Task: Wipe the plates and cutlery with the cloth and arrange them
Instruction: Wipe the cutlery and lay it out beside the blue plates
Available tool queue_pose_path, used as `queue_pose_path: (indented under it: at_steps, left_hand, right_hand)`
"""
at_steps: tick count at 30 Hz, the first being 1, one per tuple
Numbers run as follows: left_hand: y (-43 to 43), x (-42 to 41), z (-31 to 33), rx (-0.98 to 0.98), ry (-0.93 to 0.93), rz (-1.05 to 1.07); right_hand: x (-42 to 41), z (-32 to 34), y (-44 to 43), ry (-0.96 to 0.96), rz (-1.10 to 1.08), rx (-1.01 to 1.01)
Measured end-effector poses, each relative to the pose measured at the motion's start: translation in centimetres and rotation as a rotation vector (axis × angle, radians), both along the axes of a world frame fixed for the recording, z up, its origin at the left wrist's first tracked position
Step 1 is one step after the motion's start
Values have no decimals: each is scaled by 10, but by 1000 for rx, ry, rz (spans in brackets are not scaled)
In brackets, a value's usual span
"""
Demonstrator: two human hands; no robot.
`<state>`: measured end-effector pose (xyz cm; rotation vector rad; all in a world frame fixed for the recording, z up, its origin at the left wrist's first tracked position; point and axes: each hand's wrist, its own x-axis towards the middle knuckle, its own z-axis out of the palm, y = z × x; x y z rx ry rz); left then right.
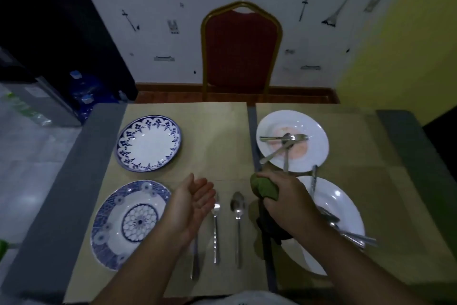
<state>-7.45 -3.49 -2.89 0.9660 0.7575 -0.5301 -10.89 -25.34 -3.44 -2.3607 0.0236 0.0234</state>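
While wiping: keep each piece wrapped in cloth.
Right hand: fingers clenched around cloth, near soiled plate.
Left hand: palm up, fingers loosely spread, empty.
Wiped spoon: lies between hands.

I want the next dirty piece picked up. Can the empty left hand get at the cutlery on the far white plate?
Probably yes, with a stretch. The left hand is open and empty, but the right hand holding the green cloth sits just before the far white plate, partly blocking the cutlery.
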Motion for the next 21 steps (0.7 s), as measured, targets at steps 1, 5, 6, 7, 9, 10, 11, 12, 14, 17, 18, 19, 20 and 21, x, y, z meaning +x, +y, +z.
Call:
queue_pose_path:
  at_steps: [1,5,6,7,9,10,11,12,14,17,18,19,20,21]
  left_hand:
    - [-14,-6,-1,-13,2,-22]
    - [-63,-29,-9,-25,11,-164]
    - [-74,-34,-11,-16,16,-203]
    - [-84,-39,-12,-14,23,-226]
    - [-105,-46,-14,-7,46,-260]
    - [-109,-47,-16,-4,50,-273]
    - [-117,-49,-17,1,49,-294]
    - [-125,-51,-18,11,48,-316]
    - [-138,-51,-20,27,52,-355]
    - [-156,-49,-26,71,19,-398]
    - [-160,-48,-29,168,-38,-452]
    - [-164,-47,-33,350,-139,-564]
    - [-167,-46,-39,579,-291,-708]
    - [-169,-44,-44,783,-466,-837]
  right_hand:
    - [-9,2,-12,-12,-2,20]
    - [-46,-3,-61,66,-90,23]
    - [-55,-7,-73,80,-122,20]
    - [-63,-10,-83,83,-149,18]
    - [-79,-12,-104,108,-207,17]
    - [-83,-14,-109,120,-223,15]
    - [-88,-15,-117,129,-250,6]
    - [-93,-17,-126,143,-289,-3]
    - [-101,-22,-139,160,-342,-13]
    - [-110,-25,-152,156,-360,1]
    - [-112,-25,-155,157,-370,6]
    - [-113,-26,-157,161,-380,9]
    - [-114,-25,-158,166,-389,12]
    - [-115,-26,-159,168,-395,13]
